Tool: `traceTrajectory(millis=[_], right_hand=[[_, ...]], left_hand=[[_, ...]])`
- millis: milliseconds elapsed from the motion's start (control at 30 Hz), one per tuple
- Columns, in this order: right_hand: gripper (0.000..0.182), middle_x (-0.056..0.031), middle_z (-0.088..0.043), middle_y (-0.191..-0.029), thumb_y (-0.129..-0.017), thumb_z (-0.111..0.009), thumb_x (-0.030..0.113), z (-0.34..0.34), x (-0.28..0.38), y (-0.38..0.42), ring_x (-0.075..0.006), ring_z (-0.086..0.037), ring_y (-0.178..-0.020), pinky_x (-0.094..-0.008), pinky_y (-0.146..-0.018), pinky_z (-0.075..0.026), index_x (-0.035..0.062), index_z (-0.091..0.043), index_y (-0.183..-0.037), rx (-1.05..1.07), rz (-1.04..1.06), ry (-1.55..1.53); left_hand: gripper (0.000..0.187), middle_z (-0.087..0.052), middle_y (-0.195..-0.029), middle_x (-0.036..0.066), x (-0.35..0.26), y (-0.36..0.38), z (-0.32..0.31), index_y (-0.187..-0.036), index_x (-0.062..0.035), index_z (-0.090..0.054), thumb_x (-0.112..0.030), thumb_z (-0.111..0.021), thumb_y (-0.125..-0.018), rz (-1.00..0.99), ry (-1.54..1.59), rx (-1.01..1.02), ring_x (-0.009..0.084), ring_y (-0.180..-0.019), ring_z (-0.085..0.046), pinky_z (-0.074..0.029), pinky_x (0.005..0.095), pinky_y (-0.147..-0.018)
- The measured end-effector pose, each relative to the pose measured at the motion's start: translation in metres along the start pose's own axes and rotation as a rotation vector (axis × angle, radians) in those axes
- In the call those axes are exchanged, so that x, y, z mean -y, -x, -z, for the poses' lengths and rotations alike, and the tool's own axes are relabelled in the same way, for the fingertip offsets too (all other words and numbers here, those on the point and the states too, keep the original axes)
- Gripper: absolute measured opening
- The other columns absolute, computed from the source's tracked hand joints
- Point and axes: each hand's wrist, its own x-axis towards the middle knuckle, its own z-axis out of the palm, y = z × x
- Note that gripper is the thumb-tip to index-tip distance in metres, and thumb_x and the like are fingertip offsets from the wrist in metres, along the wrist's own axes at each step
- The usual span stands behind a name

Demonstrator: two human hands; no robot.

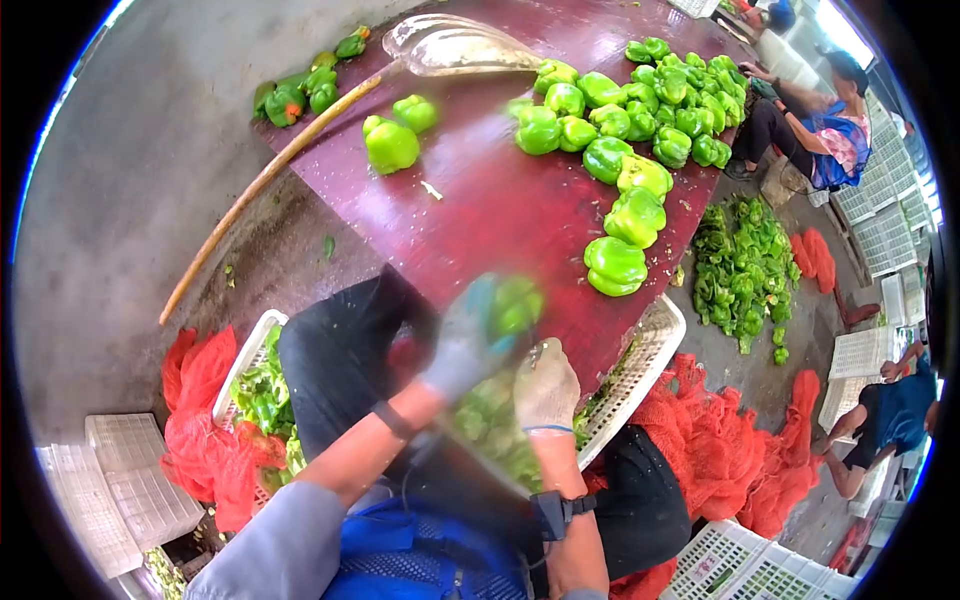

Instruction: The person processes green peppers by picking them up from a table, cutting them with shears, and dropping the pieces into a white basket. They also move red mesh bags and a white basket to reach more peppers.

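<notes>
My left hand, in a grey glove with teal fingertips, is closed on a green bell pepper over the near edge of the dark red table. Both are smeared by motion. Just right of it and lower, my right hand wears a pale, soiled glove, its fingers curled; whatever it may hold is hidden. Below my hands, blurred green peppers lie between my legs. A heap of green bell peppers covers the table's far right, with a line of them reaching toward me.
A shovel with a long wooden handle lies across the table's left corner. White baskets and red mesh bags flank my legs. Pepper scraps are piled on the floor at right. A person sits at the far right.
</notes>
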Motion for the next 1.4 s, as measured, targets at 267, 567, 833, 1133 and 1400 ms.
traceTrajectory(millis=[267, 567, 833, 1133, 1400], right_hand=[[0.021, -0.0317, -0.077, -0.101, -0.101, -0.068, 0.018, -0.021, 0.015, -0.013, -0.0545, -0.077, -0.102, -0.0610, -0.092, -0.061, -0.0008, -0.063, -0.110, 0.035, 0.022, 0.162], [0.026, -0.0266, -0.078, -0.107, -0.103, -0.070, 0.023, -0.043, 0.013, -0.002, -0.0498, -0.078, -0.105, -0.0569, -0.094, -0.062, 0.0024, -0.066, -0.120, 0.083, -0.132, 0.181], [0.025, -0.0257, -0.081, -0.113, -0.100, -0.071, 0.026, -0.044, -0.043, -0.037, -0.0471, -0.078, -0.107, -0.0532, -0.094, -0.062, 0.0039, -0.083, -0.105, 0.238, 0.214, 0.068], [0.021, -0.0252, -0.074, -0.088, -0.099, -0.071, 0.020, 0.009, -0.016, -0.045, -0.0436, -0.072, -0.084, -0.0526, -0.079, -0.058, -0.0010, -0.074, -0.101, 0.501, -0.457, -0.516], [0.015, -0.0231, -0.076, -0.085, -0.095, -0.076, 0.012, -0.009, -0.015, -0.017, -0.0406, -0.078, -0.083, -0.0511, -0.080, -0.059, -0.0016, -0.072, -0.098, -0.125, -0.095, -0.195]], left_hand=[[0.087, -0.059, -0.154, 0.030, -0.008, -0.002, 0.006, -0.164, 0.0038, -0.048, -0.025, -0.086, -0.091, -0.032, 0.006, -0.048, 0.0508, -0.143, -0.057, -0.047, 0.0577, -0.124], [0.048, -0.067, -0.144, 0.026, -0.019, -0.005, -0.031, -0.138, -0.0075, -0.073, -0.034, -0.083, -0.099, 0.394, 0.092, -0.265, 0.0443, -0.131, -0.064, -0.054, 0.0535, -0.108], [0.046, -0.080, -0.127, 0.013, -0.013, 0.007, -0.009, -0.142, -0.0042, -0.073, -0.027, -0.083, -0.102, 0.399, 0.403, -0.241, 0.0282, -0.112, -0.078, -0.061, 0.0409, -0.098], [0.039, -0.079, -0.131, 0.005, 0.012, 0.021, 0.013, -0.148, -0.0060, -0.071, -0.014, -0.077, -0.110, 0.657, 1.477, 0.009, 0.0170, -0.115, -0.076, -0.066, 0.0367, -0.098], [0.047, -0.078, -0.141, 0.009, 0.025, 0.059, 0.011, -0.152, -0.0083, -0.068, -0.038, -0.065, -0.117, 0.539, 1.873, 0.131, 0.0265, -0.129, -0.074, -0.061, 0.0465, -0.110]])
